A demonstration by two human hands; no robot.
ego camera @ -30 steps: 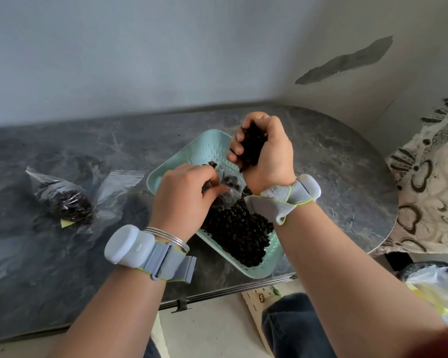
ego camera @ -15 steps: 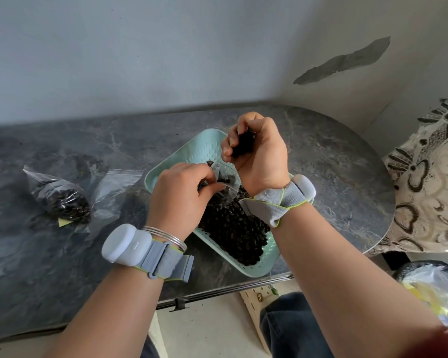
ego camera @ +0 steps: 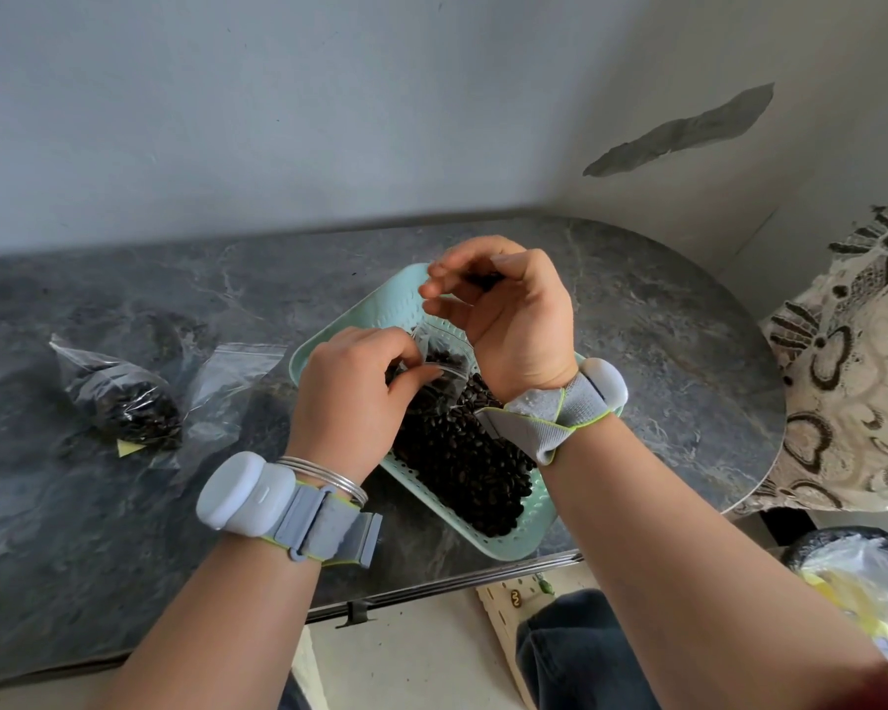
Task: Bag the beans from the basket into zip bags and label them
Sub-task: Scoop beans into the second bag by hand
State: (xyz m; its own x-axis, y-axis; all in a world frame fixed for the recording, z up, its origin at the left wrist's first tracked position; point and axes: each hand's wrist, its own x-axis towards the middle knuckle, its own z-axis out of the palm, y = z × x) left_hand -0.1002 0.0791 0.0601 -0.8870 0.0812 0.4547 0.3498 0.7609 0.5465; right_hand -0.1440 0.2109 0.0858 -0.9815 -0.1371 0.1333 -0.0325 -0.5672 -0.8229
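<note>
A mint-green perforated basket (ego camera: 524,539) on the dark marble table holds a heap of black beans (ego camera: 470,463). My left hand (ego camera: 352,397) pinches the mouth of a small clear zip bag (ego camera: 439,374) over the basket; the bag has some beans in it. My right hand (ego camera: 508,304) hovers just above the bag's mouth, fingers loosening, with a few beans still in its palm. A filled zip bag of beans (ego camera: 124,402) with a yellow label under it lies at the left. An empty zip bag (ego camera: 226,381) lies beside it.
The marble table (ego camera: 662,351) has a rounded right end and stands against a grey wall. A patterned cloth (ego camera: 852,361) lies to its right. A plastic-lined bin (ego camera: 862,571) stands low on the right. My knee is below the table's front edge.
My right hand has come down a little toward the bag and its fist has loosened, letting most of its beans drop. My left hand has kept hold of the bag.
</note>
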